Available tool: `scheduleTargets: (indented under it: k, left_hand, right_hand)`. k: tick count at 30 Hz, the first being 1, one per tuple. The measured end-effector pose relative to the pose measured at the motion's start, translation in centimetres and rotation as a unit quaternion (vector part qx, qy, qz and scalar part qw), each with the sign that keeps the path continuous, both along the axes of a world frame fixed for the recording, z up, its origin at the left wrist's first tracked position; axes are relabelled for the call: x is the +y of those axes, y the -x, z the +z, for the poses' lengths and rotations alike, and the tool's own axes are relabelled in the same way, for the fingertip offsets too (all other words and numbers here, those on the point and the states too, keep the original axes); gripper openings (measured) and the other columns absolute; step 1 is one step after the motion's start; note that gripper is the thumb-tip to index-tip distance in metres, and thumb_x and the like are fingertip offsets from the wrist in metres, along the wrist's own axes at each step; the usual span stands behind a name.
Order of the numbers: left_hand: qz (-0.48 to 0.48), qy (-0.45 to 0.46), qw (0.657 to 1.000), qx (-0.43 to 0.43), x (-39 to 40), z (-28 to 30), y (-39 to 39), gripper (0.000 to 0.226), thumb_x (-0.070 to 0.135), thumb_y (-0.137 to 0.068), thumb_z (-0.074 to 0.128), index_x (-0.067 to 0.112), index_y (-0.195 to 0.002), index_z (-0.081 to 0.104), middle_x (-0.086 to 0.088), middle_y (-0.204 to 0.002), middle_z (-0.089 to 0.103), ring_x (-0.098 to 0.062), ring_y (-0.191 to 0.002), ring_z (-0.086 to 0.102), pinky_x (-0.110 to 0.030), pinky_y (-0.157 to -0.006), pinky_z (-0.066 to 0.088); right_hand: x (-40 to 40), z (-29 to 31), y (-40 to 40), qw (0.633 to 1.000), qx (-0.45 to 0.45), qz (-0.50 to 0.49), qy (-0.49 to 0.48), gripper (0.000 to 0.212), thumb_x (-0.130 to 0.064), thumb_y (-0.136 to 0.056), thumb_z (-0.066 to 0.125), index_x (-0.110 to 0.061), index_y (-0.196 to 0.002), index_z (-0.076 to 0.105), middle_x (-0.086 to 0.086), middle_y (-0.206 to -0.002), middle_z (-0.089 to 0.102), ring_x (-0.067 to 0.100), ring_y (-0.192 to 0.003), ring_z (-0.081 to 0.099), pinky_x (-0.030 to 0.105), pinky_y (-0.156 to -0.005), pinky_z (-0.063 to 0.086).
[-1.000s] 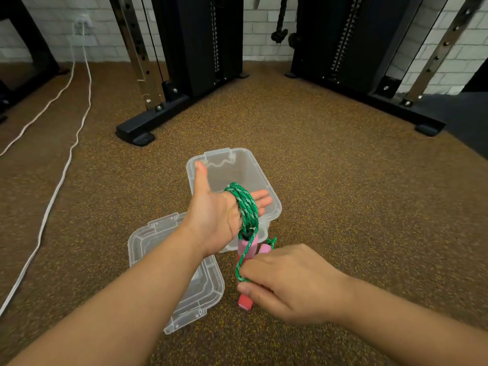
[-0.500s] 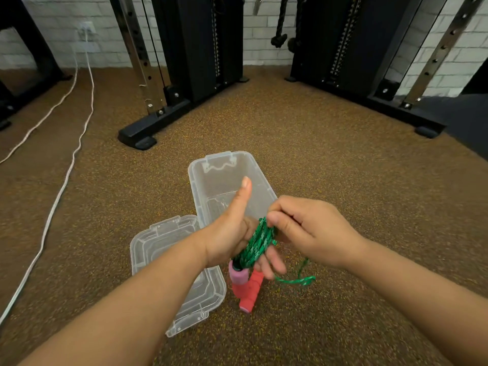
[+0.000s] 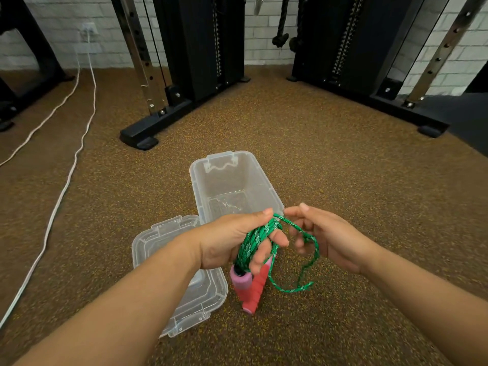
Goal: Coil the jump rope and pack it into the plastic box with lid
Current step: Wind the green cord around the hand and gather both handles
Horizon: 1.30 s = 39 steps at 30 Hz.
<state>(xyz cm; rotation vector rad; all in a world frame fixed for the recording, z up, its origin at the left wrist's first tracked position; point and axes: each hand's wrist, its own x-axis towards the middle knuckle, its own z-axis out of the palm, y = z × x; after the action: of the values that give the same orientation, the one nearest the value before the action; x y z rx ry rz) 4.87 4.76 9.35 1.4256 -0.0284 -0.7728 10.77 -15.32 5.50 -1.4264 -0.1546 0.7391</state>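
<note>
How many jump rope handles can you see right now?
2. A light pink handle hangs below the left hand, from the rope coil wound on it. A red handle hangs beside it, on its right.

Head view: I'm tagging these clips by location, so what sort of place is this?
Most likely a gym. Black cable machines with weight stacks stand along a white brick wall, and the floor is speckled rubber flooring. A jump rope is wound round the left hand.
</note>
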Motion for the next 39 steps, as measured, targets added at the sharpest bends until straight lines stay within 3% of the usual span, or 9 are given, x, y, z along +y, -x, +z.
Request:
scheduleTargets:
  k: [6, 10, 15, 20, 29, 31, 33, 36, 39]
  left_hand:
    - [0.051, -0.013, 0.998, -0.017, 0.0, -0.5, -0.5, 0.069, 0.059, -0.093, 0.016, 0.01, -0.076, 0.062, 0.0, -0.038, 0.042, -0.016, -0.033, 0.043, -0.026, -0.046, 0.034]
    - [0.074, -0.014, 0.997, -0.017, 0.3, -0.6, -0.7, 0.063, 0.058, -0.094, 0.021, 0.013, -0.071, 0.059, 0.0, -0.038, 0.037, -0.016, -0.032, 0.039, -0.023, -0.042, 0.034]
    - [0.099, 0.001, 0.995, -0.012, 1.0, -0.4, -0.9, 0.056, 0.058, -0.093, 0.027, 0.015, -0.066, 0.052, 0.001, -0.038, 0.031, -0.016, -0.033, 0.032, -0.023, -0.041, 0.033]
    - [0.099, -0.004, 0.995, -0.026, 1.3, -0.2, -1.1, 0.054, 0.056, -0.093, 0.03, 0.016, -0.062, 0.048, 0.002, -0.037, 0.029, -0.015, -0.032, 0.031, -0.023, -0.04, 0.03]
    - [0.131, -0.018, 0.99, -0.041, 1.2, -0.3, -1.2, 0.053, 0.054, -0.093, 0.03, 0.017, -0.059, 0.046, 0.004, -0.036, 0.028, -0.014, -0.03, 0.029, -0.022, -0.039, 0.029]
    - [0.13, -0.019, 0.991, -0.038, 0.8, -0.3, -1.2, 0.053, 0.054, -0.094, 0.029, 0.017, -0.06, 0.045, 0.004, -0.036, 0.028, -0.014, -0.03, 0.029, -0.022, -0.039, 0.029]
    - [0.121, -0.017, 0.992, -0.033, 0.4, -0.3, -1.1, 0.053, 0.054, -0.094, 0.029, 0.017, -0.06, 0.045, 0.004, -0.036, 0.028, -0.014, -0.03, 0.029, -0.022, -0.039, 0.029]
    - [0.112, -0.009, 0.993, -0.029, -0.1, -0.2, -1.1, 0.053, 0.054, -0.094, 0.029, 0.017, -0.059, 0.045, 0.003, -0.036, 0.027, -0.014, -0.029, 0.03, -0.023, -0.04, 0.028]
    - [0.111, 0.001, 0.993, -0.029, -0.2, -0.2, -1.2, 0.053, 0.053, -0.094, 0.029, 0.017, -0.059, 0.046, 0.004, -0.035, 0.028, -0.013, -0.029, 0.03, -0.022, -0.038, 0.029]
  right_hand:
    - [-1.1, -1.6, 0.0, 0.996, 0.027, 0.077, -0.039, 0.067, -0.026, -0.063, 0.085, -0.01, -0.123, 0.06, 0.004, -0.09, 0.066, 0.012, -0.066, 0.059, 0.026, -0.061, 0.052]
    - [-1.0, -2.0, 0.1, 0.999, 0.019, 0.025, -0.031, 0.04, -0.009, -0.074, 0.067, -0.005, -0.114, 0.065, 0.001, -0.072, 0.065, 0.009, -0.057, 0.054, 0.02, -0.056, 0.049]
    - [-1.2, -2.5, -0.2, 0.998, -0.048, -0.024, 0.039, 0.017, -0.015, -0.077, 0.067, -0.01, -0.093, 0.073, 0.0, -0.065, 0.062, 0.009, -0.055, 0.049, 0.022, -0.055, 0.044]
    - [-1.8, -3.7, -0.4, 0.995, -0.021, -0.085, 0.046, 0.027, -0.036, -0.083, 0.057, -0.015, -0.084, 0.075, -0.006, -0.054, 0.048, 0.007, -0.046, 0.038, 0.022, -0.048, 0.034]
    - [-1.3, -5.3, 1.1, 0.996, 0.042, 0.021, 0.082, 0.036, -0.034, -0.099, 0.037, -0.018, -0.069, 0.048, -0.007, -0.051, 0.037, 0.012, -0.046, 0.036, 0.026, -0.051, 0.034]
    - [-0.9, -4.9, 1.4, 0.987, -0.02, 0.071, 0.145, 0.037, -0.032, -0.1, 0.037, -0.015, -0.073, 0.056, -0.005, -0.055, 0.052, 0.013, -0.051, 0.051, 0.025, -0.056, 0.041]
    - [-0.2, -4.1, 1.6, 0.976, -0.091, 0.098, 0.172, 0.035, -0.027, -0.101, 0.038, -0.015, -0.089, 0.068, -0.004, -0.079, 0.072, 0.007, -0.074, 0.067, 0.019, -0.072, 0.046]
    - [1.3, -2.7, 1.7, 0.982, -0.153, 0.064, 0.094, 0.027, -0.013, -0.099, 0.044, -0.024, -0.115, 0.063, -0.019, -0.109, 0.07, -0.008, -0.106, 0.06, 0.005, -0.086, 0.041]
    - [2.2, -2.1, 1.9, 0.981, -0.187, 0.041, 0.028, 0.043, 0.0, -0.087, 0.053, -0.024, -0.122, 0.056, -0.011, -0.115, 0.068, 0.002, -0.113, 0.058, 0.02, -0.092, 0.048]
